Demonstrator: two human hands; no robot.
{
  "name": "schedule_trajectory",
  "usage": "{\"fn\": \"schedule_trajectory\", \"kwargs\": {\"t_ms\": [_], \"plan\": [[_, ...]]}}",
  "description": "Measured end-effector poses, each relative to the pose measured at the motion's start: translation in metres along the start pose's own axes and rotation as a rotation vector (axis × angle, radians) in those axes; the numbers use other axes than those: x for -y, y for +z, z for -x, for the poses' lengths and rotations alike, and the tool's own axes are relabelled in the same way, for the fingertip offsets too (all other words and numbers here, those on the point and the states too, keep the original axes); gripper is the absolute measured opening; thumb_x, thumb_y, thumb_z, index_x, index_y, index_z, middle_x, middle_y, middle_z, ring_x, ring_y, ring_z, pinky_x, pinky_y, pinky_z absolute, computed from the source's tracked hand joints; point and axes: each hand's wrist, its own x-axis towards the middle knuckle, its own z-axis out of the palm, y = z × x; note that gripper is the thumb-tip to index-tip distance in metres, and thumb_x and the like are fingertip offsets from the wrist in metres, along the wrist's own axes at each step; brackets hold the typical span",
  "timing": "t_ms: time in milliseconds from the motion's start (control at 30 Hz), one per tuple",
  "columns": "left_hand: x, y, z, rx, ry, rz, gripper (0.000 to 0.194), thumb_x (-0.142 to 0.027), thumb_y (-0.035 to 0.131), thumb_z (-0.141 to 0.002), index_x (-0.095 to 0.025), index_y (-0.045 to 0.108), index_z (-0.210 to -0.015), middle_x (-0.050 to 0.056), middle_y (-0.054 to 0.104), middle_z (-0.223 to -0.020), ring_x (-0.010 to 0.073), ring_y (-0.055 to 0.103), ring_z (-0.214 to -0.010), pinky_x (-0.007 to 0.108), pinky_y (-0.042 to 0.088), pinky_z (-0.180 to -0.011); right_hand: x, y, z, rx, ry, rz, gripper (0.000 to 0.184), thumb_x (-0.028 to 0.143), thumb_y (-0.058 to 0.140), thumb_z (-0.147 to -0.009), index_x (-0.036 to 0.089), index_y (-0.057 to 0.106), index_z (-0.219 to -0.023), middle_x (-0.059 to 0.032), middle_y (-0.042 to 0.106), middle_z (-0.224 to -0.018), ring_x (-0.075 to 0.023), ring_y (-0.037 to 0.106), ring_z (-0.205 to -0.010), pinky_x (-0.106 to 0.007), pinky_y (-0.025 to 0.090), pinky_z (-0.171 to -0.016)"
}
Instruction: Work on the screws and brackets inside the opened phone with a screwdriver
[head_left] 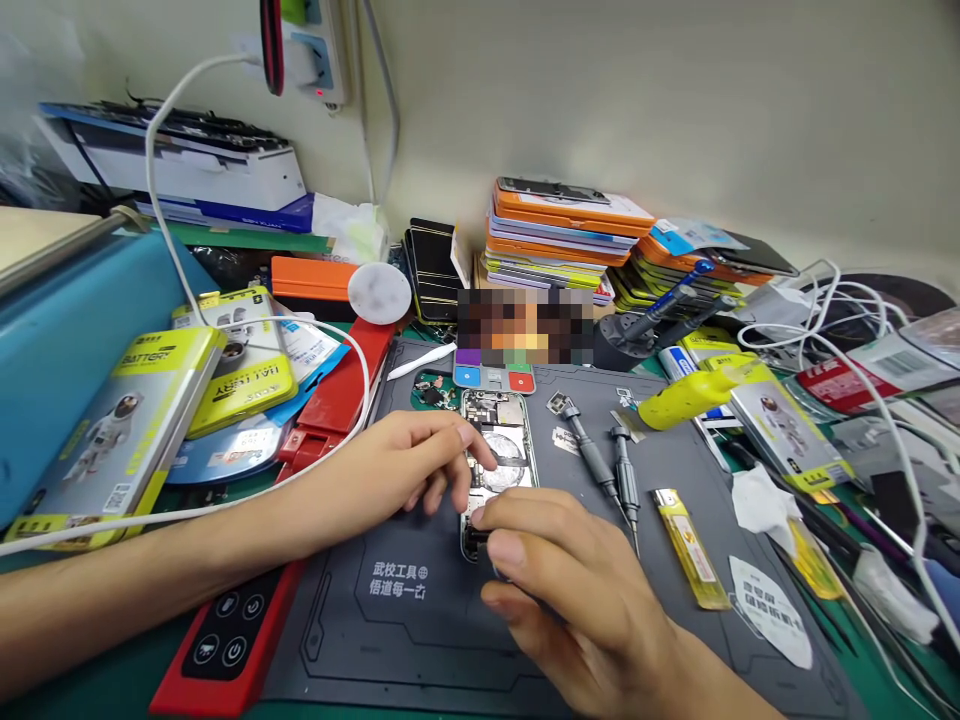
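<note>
An opened phone [523,420] with bare circuitry and a round silvery coil area lies upright in the picture on the dark grey work mat [390,650]. My left hand [424,460] reaches over its left edge, fingers apart and loosely bent, the index fingertip at the coil. By the lower end of the phone is my right hand [577,580], its fingers curled together. A small dark piece shows at those fingertips; what it is stays unclear, as the fingers partly hide it.
Two grey screwdrivers [592,455], a yellow lighter [690,550] and a yellow bottle [679,400] lie right of the phone. A razor blade [566,440] is close by. Battery boxes [127,430] and a red device [247,640] flank the left; stacked orange boxes [566,235] stand behind.
</note>
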Motion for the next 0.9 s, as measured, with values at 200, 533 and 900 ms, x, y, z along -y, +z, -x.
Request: {"fn": "schedule_trajectory", "kwargs": {"t_ms": [200,533,900], "plan": [[0.0020,-0.0010,0.0000,0.003,-0.003,0.005,0.033,-0.036,0.046,-0.112,-0.021,0.074,-0.103,-0.005,0.071,-0.073,0.0073,0.053,-0.056,0.017,0.040,-0.051,0.0001,-0.0003,0.0031,0.023,0.000,0.011,0.030,0.010,0.052,-0.105,0.015,0.055,-0.134,-0.0098,0.070,-0.118,-0.0180,0.070,-0.112,-0.035,0.062,-0.101],[0.0000,0.0002,0.0022,-0.022,0.014,0.027,0.034,-0.033,0.044,-0.113,-0.023,0.075,-0.104,-0.005,0.073,-0.074,0.0073,0.056,-0.058,0.017,0.041,-0.053,0.0014,-0.0004,0.0012,0.026,0.006,0.010,0.031,0.010,0.053,-0.105,0.015,0.055,-0.135,-0.0093,0.070,-0.117,-0.0173,0.069,-0.112,-0.034,0.062,-0.101],[0.0006,0.0002,-0.0003,-0.017,0.019,0.032,0.034,-0.036,0.044,-0.112,-0.021,0.073,-0.104,-0.003,0.071,-0.074,0.0095,0.054,-0.057,0.020,0.041,-0.053,0.0003,0.0005,0.0006,-0.001,0.026,-0.032,0.044,0.009,0.055,-0.102,0.017,0.048,-0.145,-0.0099,0.074,-0.114,-0.0186,0.072,-0.110,-0.038,0.065,-0.097]]}}
